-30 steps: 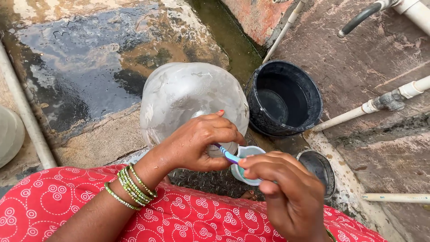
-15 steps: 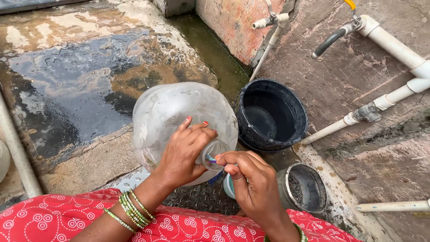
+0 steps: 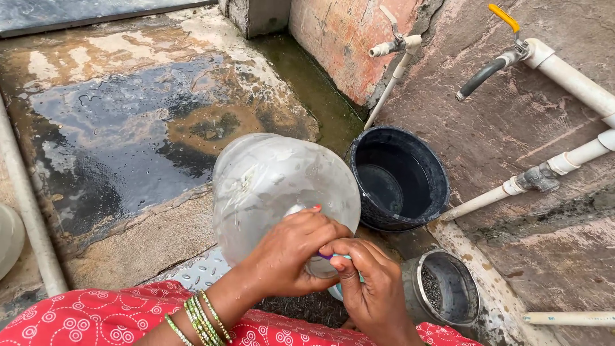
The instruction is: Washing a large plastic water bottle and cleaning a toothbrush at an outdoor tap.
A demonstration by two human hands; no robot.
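Note:
A large clear plastic water jug lies tilted with its neck toward me. My left hand, with green and gold bangles on the wrist, wraps around the jug's neck. My right hand presses against the left one at the jug's mouth, its fingers curled on a pale blue cap that is mostly hidden. A thin purple-blue piece shows between the fingers. The jug's mouth is covered by both hands.
A black bucket holding a little water stands right of the jug. A small steel pot sits near my right hand. White pipes with taps run along the stone wall. The wet stone floor spreads left. My red patterned dress fills the bottom.
The view has tilted up toward the wall and taps. My right hand has moved in against my left at the jug's mouth, and the blue cap is now nearly covered.

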